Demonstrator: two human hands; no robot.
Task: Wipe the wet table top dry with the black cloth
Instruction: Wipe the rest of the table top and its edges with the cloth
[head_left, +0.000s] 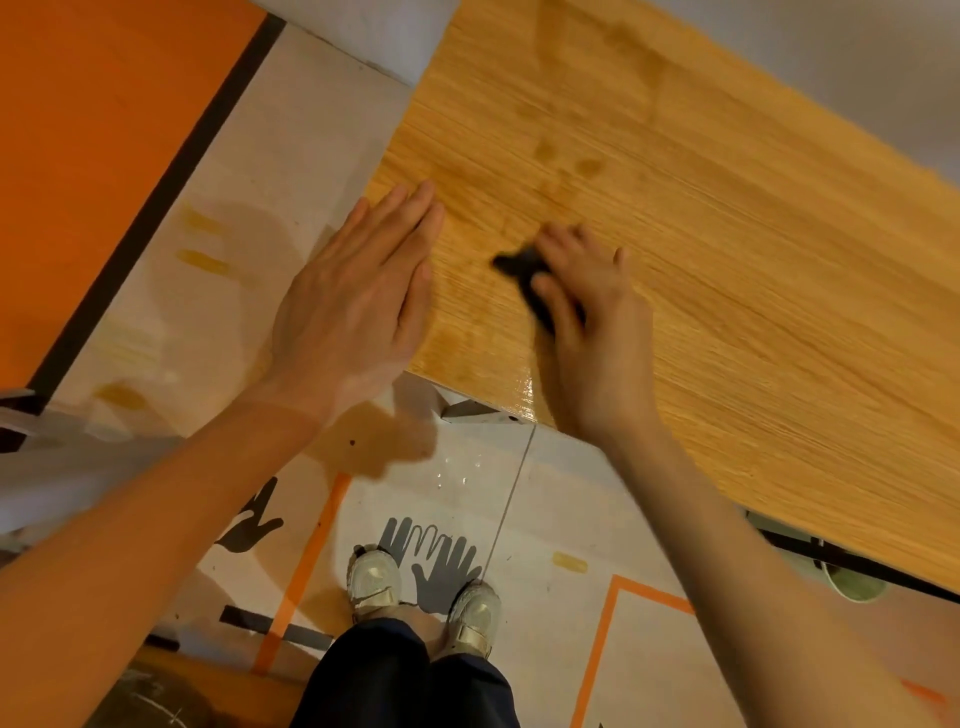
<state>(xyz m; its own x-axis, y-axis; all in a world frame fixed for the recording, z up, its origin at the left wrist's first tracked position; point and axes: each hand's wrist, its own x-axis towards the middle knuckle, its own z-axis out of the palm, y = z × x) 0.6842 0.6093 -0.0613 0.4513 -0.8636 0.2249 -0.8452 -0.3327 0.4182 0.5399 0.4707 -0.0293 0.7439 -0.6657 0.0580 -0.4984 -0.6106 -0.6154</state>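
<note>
Warm dim light, motion-blurred right hand (592, 312), wide-angle distortion.

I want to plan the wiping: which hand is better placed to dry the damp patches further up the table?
The right hand: it already holds the black cloth, just below the damp patches. The left hand lies flat at the table top's corner.

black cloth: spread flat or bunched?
Bunched. The black cloth is a small crumpled wad under the right hand, only a dark lump showing past the fingers. Blurred, so folds unclear.

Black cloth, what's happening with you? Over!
Right hand presses black cloth on table top. Left hand flat at corner. Damp marks beyond. Nothing blocking.
</note>
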